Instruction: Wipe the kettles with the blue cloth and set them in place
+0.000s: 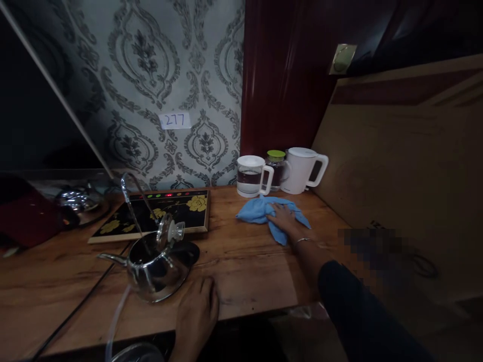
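Note:
My right hand presses down on a crumpled blue cloth, its fingers bunched into the fabric on the wooden tabletop. A thin bracelet circles that wrist. Close to the table's front edge rests my left hand, fingers curled down and nothing visible in them. Left of it stands a shiny metal kettle with a spout and a dark handle. Its glass-knobbed lid is tilted up on the opening. A curved metal water spout reaches down into the kettle.
Behind the cloth stand a clear jug with white lid, a green-lidded glass jar and a white electric kettle. A black flowered hot plate lies behind the metal kettle. A large cardboard sheet leans at right. A black cable crosses the left.

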`<state>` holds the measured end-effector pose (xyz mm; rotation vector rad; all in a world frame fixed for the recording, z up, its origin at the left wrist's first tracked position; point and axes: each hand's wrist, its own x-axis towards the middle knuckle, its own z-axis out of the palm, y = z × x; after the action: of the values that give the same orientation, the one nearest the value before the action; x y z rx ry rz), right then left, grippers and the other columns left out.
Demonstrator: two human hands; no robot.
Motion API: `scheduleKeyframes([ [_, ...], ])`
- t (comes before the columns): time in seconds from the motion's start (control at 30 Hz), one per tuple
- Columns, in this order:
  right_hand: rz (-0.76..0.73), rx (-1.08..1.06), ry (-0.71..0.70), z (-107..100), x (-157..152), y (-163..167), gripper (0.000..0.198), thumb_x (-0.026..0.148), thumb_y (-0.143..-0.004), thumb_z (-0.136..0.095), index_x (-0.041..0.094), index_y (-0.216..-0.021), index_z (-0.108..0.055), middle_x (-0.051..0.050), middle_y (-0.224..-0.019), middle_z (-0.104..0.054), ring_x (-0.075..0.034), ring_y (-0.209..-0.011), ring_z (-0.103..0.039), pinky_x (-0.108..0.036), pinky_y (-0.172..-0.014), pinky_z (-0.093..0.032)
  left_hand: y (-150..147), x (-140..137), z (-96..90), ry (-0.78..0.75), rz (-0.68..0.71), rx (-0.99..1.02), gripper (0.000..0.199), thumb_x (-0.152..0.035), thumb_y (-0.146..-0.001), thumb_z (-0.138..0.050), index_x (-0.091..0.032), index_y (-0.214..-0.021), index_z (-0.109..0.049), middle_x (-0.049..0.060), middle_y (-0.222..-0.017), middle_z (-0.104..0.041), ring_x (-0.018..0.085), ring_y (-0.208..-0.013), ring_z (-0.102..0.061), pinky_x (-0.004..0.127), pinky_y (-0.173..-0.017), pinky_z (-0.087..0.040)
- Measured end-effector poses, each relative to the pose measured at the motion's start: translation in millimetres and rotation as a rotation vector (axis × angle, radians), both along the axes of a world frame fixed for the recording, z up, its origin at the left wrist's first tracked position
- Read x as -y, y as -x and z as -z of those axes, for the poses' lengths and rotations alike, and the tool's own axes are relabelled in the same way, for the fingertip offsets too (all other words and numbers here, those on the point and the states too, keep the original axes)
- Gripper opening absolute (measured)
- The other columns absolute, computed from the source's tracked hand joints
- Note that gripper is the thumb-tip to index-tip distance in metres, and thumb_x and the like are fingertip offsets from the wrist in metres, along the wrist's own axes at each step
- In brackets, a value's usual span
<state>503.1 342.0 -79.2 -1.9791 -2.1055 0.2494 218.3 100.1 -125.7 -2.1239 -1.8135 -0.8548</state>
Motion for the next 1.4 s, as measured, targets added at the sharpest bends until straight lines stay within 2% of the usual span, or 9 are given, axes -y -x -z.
scheduleKeyframes([
  [0.13,0.147,0.023,-0.022,2,23,-36,0.057,0.04,-0.094,-0.043,0.02,-0.147,-0.046,-0.014,-0.155,-0.043,-0.039,-0.143,-0.032,-0.063,-0.111,-0.027,-1,-1,-1.2,0.008,-0.014,0.004,0.015,-0.023,-0.089,-0.047,-0.026,-0.09,-0.061,0.003,-0.082,-0.068,0.021,-0.073,-0.066,0.033,-0.065,-0.049],
  [0.27,0.126,0.053,-0.039,6,65,-21,0.056,0.039,-0.091,-0.049,0.022,-0.144,-0.05,-0.012,-0.152,-0.048,-0.035,-0.139,-0.039,-0.056,-0.11,-0.032,-2,-3,-2.8,0.012,-0.022,0.018,0.016,-0.024,-0.089,-0.046,-0.025,-0.085,-0.062,0.004,-0.081,-0.068,0.023,-0.074,-0.066,0.034,-0.065,-0.047],
  [0.53,-0.396,-0.123,-0.05,10,185,81,0.063,0.046,-0.082,-0.06,0.032,-0.142,-0.05,-0.005,-0.152,-0.049,-0.036,-0.135,-0.039,-0.058,-0.113,-0.023,-2,-5,-10.1,0.106,-0.076,-0.028,0.022,-0.024,-0.088,-0.044,-0.022,-0.097,-0.064,0.008,-0.099,-0.071,0.024,-0.08,-0.067,0.034,-0.069,-0.049],
  [0.77,-0.48,-0.239,-0.091,10,218,98,0.052,0.038,-0.075,-0.066,0.028,-0.125,-0.061,-0.005,-0.129,-0.064,-0.031,-0.12,-0.05,-0.049,-0.102,-0.038,2,-7,-15.8,0.255,-0.115,-0.043,0.032,-0.017,-0.084,-0.041,-0.017,-0.107,-0.063,0.011,-0.103,-0.072,0.025,-0.092,-0.069,0.033,-0.077,-0.051],
  [0.93,-0.605,-0.38,-0.108,15,211,70,0.049,0.031,-0.067,-0.071,0.026,-0.116,-0.067,-0.003,-0.114,-0.072,-0.027,-0.11,-0.06,-0.041,-0.102,-0.042,4,-8,-17.1,0.253,-0.082,-0.012,0.033,-0.025,-0.089,-0.038,-0.019,-0.111,-0.063,0.009,-0.102,-0.073,0.025,-0.094,-0.069,0.034,-0.079,-0.051],
  [1.07,-0.572,-0.652,-0.21,-6,173,26,0.053,0.02,-0.064,-0.062,0.025,-0.116,-0.068,-0.002,-0.111,-0.074,-0.023,-0.101,-0.066,-0.034,-0.092,-0.049,6,-10,-12.4,0.166,-0.065,-0.029,0.029,-0.029,-0.09,-0.036,-0.02,-0.094,-0.064,0.009,-0.095,-0.073,0.025,-0.091,-0.069,0.036,-0.078,-0.05],
  [1.27,-0.243,-0.617,-0.625,-44,80,-54,0.055,0.028,-0.073,-0.058,0.022,-0.127,-0.062,-0.008,-0.124,-0.069,-0.029,-0.115,-0.06,-0.047,-0.104,-0.044,5,-8,-10.9,0.087,-0.068,-0.062,0.029,-0.031,-0.091,-0.036,-0.023,-0.082,-0.062,0.005,-0.079,-0.071,0.023,-0.075,-0.068,0.034,-0.07,-0.049],
  [1.33,-0.107,-0.545,-0.651,-42,55,-72,0.06,0.032,-0.076,-0.057,0.02,-0.135,-0.056,-0.012,-0.132,-0.063,-0.031,-0.123,-0.056,-0.049,-0.107,-0.041,5,-6,-9.3,0.071,-0.067,-0.069,0.028,-0.029,-0.092,-0.036,-0.023,-0.083,-0.062,0.004,-0.077,-0.07,0.022,-0.072,-0.067,0.033,-0.066,-0.048],
  [1.4,0.071,-0.428,-0.542,-33,36,-85,0.074,0.036,-0.077,-0.058,0.019,-0.147,-0.042,-0.016,-0.15,-0.047,-0.034,-0.138,-0.043,-0.052,-0.111,-0.036,6,-5,-5.5,0.065,-0.057,-0.066,0.027,-0.029,-0.092,-0.038,-0.023,-0.083,-0.062,0.003,-0.076,-0.07,0.021,-0.071,-0.067,0.032,-0.065,-0.047],
])
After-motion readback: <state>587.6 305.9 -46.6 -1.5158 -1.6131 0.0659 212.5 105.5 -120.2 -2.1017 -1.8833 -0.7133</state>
